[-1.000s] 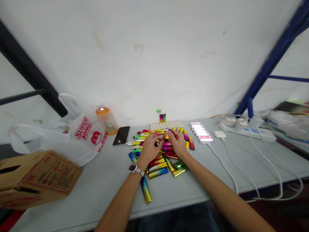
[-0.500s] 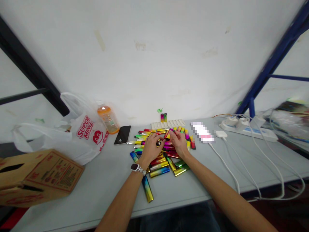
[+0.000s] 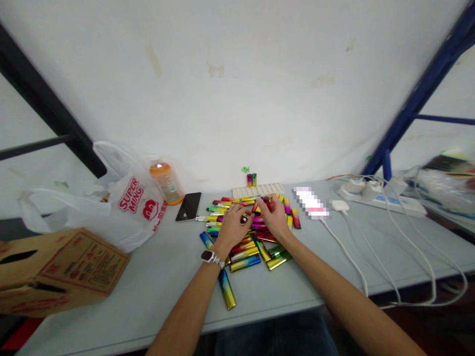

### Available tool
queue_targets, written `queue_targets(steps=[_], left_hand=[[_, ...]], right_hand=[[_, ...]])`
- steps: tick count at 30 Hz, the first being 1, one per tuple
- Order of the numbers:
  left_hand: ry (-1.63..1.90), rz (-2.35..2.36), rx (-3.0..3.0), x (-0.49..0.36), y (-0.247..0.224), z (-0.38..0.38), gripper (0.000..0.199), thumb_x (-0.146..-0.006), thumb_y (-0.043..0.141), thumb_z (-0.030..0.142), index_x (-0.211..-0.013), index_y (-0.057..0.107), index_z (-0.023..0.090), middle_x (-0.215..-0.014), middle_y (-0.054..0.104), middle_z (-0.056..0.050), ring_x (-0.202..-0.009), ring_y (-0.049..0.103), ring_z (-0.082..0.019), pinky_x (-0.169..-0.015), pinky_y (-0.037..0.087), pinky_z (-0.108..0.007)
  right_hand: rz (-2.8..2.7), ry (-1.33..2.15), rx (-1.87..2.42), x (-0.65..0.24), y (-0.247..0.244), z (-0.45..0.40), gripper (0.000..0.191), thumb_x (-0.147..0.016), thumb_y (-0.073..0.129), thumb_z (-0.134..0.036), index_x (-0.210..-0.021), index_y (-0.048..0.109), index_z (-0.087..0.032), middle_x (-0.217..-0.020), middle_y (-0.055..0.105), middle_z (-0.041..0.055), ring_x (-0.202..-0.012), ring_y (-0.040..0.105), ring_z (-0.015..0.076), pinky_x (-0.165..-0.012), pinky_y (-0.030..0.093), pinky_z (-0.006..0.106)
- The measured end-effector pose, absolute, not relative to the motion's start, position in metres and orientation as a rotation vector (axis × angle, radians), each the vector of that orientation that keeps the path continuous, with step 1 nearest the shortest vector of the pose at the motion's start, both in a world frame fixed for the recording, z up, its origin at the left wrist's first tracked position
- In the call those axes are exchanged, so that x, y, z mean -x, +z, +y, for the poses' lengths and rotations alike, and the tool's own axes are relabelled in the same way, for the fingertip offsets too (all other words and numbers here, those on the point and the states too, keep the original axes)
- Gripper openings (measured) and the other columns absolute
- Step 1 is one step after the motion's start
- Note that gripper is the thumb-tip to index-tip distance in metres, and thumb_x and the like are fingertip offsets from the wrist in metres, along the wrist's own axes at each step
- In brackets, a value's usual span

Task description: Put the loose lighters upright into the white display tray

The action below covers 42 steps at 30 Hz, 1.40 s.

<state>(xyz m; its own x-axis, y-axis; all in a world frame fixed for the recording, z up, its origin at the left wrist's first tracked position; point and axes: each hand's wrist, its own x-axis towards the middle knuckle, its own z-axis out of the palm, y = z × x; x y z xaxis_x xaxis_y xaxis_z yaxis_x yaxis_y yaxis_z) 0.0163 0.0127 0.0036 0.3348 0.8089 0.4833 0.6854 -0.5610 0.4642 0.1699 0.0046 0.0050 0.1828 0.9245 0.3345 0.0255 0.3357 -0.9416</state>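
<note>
Many shiny metallic-coloured lighters (image 3: 245,263) lie in a loose pile on the grey table (image 3: 163,282). Over the pile's left part, my left hand (image 3: 233,227) is closed, its fingers curled round a gold lighter (image 3: 244,218) whose dark end shows by the thumb. Just to its right, my right hand (image 3: 275,217) pinches a red lighter, mostly hidden by the fingers. Behind both hands, a white tray with a grid of holes (image 3: 274,189) sits against the wall. Two lighters (image 3: 251,180) stand upright at its rear left part.
To the left are a cardboard box (image 3: 74,267), a white plastic bag (image 3: 137,217), an orange drink bottle (image 3: 166,183) and a dark phone (image 3: 189,206). On the right lie a blurred-out phone (image 3: 310,202), a charger (image 3: 340,205), trailing white cables and a power strip (image 3: 386,201).
My right hand has turned, and the lighter in it, seen plainly before as red and yellow, is now mostly covered by the fingers. My left hand has barely moved.
</note>
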Motion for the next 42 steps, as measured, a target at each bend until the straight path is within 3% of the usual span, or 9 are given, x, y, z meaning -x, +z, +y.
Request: queue_targets(steps=[4, 7, 10, 14, 18, 25, 32, 42], left_hand=[[1.040, 1.378, -2.420, -0.016, 0.002, 0.013, 0.012, -0.091, 0.061, 0.028, -0.087, 0.068, 0.020, -0.096, 0.065, -0.007, -0.098, 0.059, -0.024, -0.088, 0.046, -0.040], [1.038, 1.394, -2.426, -0.016, 0.000, 0.013, 0.012, -0.092, 0.060, 0.028, -0.088, 0.068, 0.020, -0.096, 0.065, -0.006, -0.098, 0.059, -0.024, -0.087, 0.046, -0.039], [1.029, 1.436, -2.427, -0.015, 0.000, 0.014, 0.014, -0.093, 0.058, 0.029, -0.091, 0.068, 0.021, -0.099, 0.065, -0.007, -0.101, 0.059, -0.025, -0.088, 0.045, -0.041], [0.990, 1.532, -2.450, -0.015, 0.003, 0.016, 0.014, -0.094, 0.055, 0.028, -0.095, 0.067, 0.021, -0.102, 0.065, -0.007, -0.104, 0.058, -0.027, -0.090, 0.043, -0.043], [0.989, 1.587, -2.479, -0.016, 0.002, 0.019, 0.013, -0.094, 0.054, 0.025, -0.096, 0.066, 0.020, -0.103, 0.063, -0.009, -0.103, 0.056, -0.027, -0.089, 0.044, -0.043], [1.058, 1.576, -2.473, -0.008, -0.002, 0.024, 0.015, -0.089, 0.056, 0.018, -0.101, 0.066, 0.021, -0.105, 0.063, -0.008, -0.103, 0.057, -0.027, -0.092, 0.045, -0.045], [0.945, 1.526, -2.522, 0.008, 0.001, 0.027, 0.028, -0.085, 0.050, 0.004, -0.096, 0.067, 0.022, -0.106, 0.068, -0.007, -0.108, 0.056, -0.028, -0.094, 0.043, -0.046], [0.870, 1.434, -2.536, 0.007, 0.002, 0.031, 0.032, -0.083, 0.048, 0.001, -0.092, 0.071, 0.022, -0.102, 0.070, -0.007, -0.104, 0.057, -0.027, -0.095, 0.046, -0.046]], right_hand=[[-1.220, 0.992, 0.966, -0.167, 0.008, 0.004, 0.039, -0.086, 0.059, -0.059, -0.099, 0.041, -0.028, -0.064, 0.047, -0.0092, -0.040, 0.041, 0.0106, -0.038, 0.036, 0.024], [-1.304, 0.868, 0.949, -0.170, 0.012, 0.004, 0.035, -0.087, 0.060, -0.057, -0.097, 0.053, -0.024, -0.082, 0.059, -0.0010, -0.065, 0.060, 0.0149, -0.056, 0.051, 0.028], [-1.429, 0.578, 1.017, -0.179, 0.016, 0.010, 0.033, -0.087, 0.063, -0.052, -0.095, 0.068, -0.021, -0.094, 0.062, 0.0056, -0.085, 0.061, 0.0187, -0.073, 0.052, 0.032], [-1.556, 0.476, 1.051, -0.192, 0.021, 0.029, 0.032, -0.087, 0.064, -0.046, -0.101, 0.073, -0.019, -0.090, 0.065, 0.0055, -0.073, 0.060, 0.0173, -0.069, 0.048, 0.032], [-1.668, 0.439, 1.042, -0.196, 0.030, 0.063, 0.034, -0.087, 0.062, -0.034, -0.117, 0.064, -0.020, -0.079, 0.069, 0.0016, -0.070, 0.064, 0.0181, -0.071, 0.049, 0.032], [-1.985, 0.269, 1.061, -0.183, 0.044, 0.135, 0.010, -0.085, 0.059, -0.020, -0.093, 0.066, -0.019, -0.079, 0.071, 0.0028, -0.071, 0.062, 0.0165, -0.071, 0.044, 0.028], [-2.132, 0.283, 1.077, -0.180, 0.034, 0.179, 0.013, -0.078, 0.061, -0.014, -0.086, 0.071, -0.016, -0.073, 0.071, 0.0026, -0.067, 0.061, 0.0155, -0.068, 0.043, 0.026], [-2.113, 0.421, 1.005, -0.180, 0.034, 0.196, 0.011, -0.078, 0.062, -0.014, -0.081, 0.073, -0.014, -0.075, 0.073, 0.0045, -0.065, 0.063, 0.0140, -0.067, 0.046, 0.026]])
